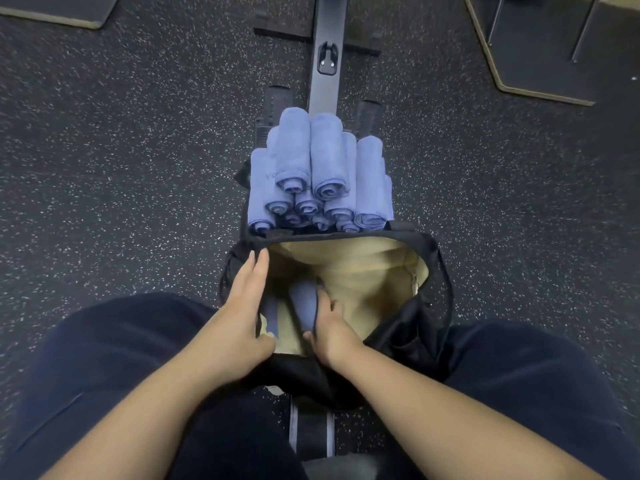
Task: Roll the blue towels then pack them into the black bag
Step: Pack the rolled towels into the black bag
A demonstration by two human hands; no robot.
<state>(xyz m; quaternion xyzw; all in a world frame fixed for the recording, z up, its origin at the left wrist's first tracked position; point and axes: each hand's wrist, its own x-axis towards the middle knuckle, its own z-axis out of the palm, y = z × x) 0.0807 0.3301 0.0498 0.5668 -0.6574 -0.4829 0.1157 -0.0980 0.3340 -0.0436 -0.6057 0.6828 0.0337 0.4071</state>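
The black bag (408,327) sits on the bench between the person's knees, mouth gaping upward and its tan lining showing. The right hand (330,327) reaches into the near-left part of the opening with its fingers curled round a rolled blue towel (304,303), which stands on end, long axis running down into the bag, close against the near wall. The left hand (239,306) lies flat along the bag's left rim, fingers straight and together, pressing the fabric outward to keep the mouth wide; it grips nothing.

Beyond the bag's far rim, touching it or just beside it, the stack of rolled towels (318,174) lies piled on the bench, every roll with its long axis pointing away from the person and its spiral end facing back. The stack sits dead ahead of both hands, but the right hand is the one free to fetch once it lets go, judging by the left's holding job. Each roll would have to be turned from lying to upright to match the one already going in
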